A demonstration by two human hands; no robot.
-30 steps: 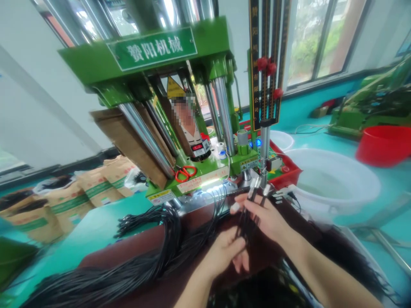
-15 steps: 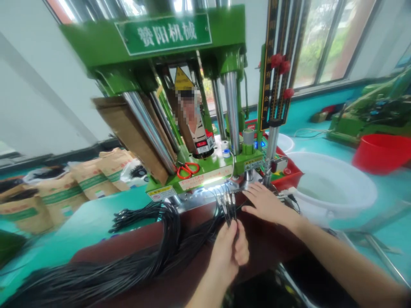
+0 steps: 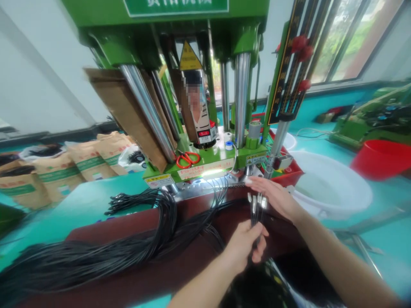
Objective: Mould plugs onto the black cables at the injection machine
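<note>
"How is the left hand (image 3: 249, 243) posed?"

"Curled into a grip, thumb (image 3: 257, 230) uppermost, with the bare left forearm (image 3: 208, 278) running back from it."

"And the right hand (image 3: 278, 194)?"

"Just beyond the left one, apart from it, held flat, fingers (image 3: 259, 185) outstretched and pointing leftward. The right forearm (image 3: 337, 252), bare too, slants back behind it."

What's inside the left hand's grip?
A bunch of black cables, silvery connectors sticking up past the left hand. The gripped stretch is hidden by the hand.

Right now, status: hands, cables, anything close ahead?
Left hand gripping cables, silvery tips up. Right hand open by the tips; contact unclear. Green machine just beyond.
</note>
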